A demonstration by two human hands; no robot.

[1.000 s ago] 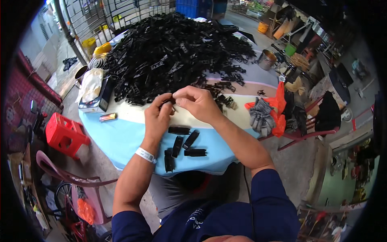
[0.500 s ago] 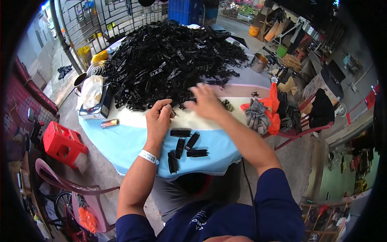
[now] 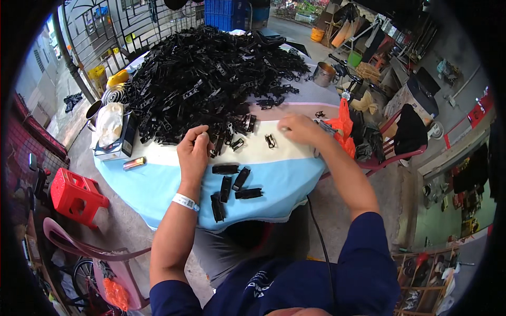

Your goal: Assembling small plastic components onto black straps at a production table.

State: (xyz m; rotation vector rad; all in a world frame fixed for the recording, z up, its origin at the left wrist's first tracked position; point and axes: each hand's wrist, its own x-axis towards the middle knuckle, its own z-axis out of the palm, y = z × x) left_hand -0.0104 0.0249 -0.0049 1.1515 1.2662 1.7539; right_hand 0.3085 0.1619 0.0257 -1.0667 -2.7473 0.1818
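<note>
A big heap of black plastic clips covers the far part of the table. At its near edge is my left hand, its fingers curled and the thumb pressed against them. Dark pieces lie against those fingers; whether one is gripped is hidden. To the right, over the cream stripe of the cloth, my right hand is blurred, with its fingers bent. One loose clip lies between the hands, and another clip sits nearer the heap. Several black clip bundles rest on the blue stripe in front of me.
A lighter and a box with a pale cloth on it are at the left edge. A metal cup stands far right. Beside the right edge are an orange bag and a chair. A red stool stands left.
My right hand has moved right, away from the heap. Loose clips now show on the cream stripe between my hands. My left hand stays by the heap; the whole view has shifted slightly.
</note>
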